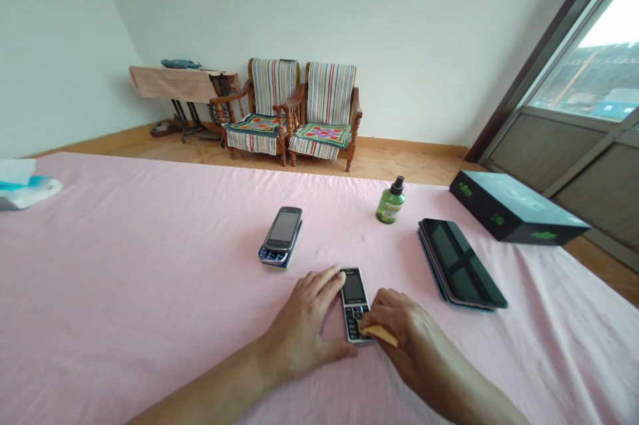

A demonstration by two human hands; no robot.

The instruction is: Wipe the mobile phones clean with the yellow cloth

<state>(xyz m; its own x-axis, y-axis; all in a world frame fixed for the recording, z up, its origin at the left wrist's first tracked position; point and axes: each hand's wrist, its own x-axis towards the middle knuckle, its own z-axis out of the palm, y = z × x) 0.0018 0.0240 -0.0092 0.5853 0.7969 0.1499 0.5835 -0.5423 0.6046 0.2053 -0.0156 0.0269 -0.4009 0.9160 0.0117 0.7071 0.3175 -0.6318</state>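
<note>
A small black keypad phone (353, 293) lies on the pink tablecloth (150, 265) in front of me. My left hand (307, 325) rests flat beside it, fingers spread, fingertips touching the phone's left edge and top. My right hand (404, 332) is closed in a pinch on a small yellowish pad (379, 334), which presses on the phone's lower keypad.
A stack of two phones (282, 236) lies further back at centre. A green spray bottle (391, 202) stands to the right, then a stack of dark tablets (462, 264) and a black box (514, 206). A tissue pack (24, 188) sits at far left. Two chairs stand by the wall.
</note>
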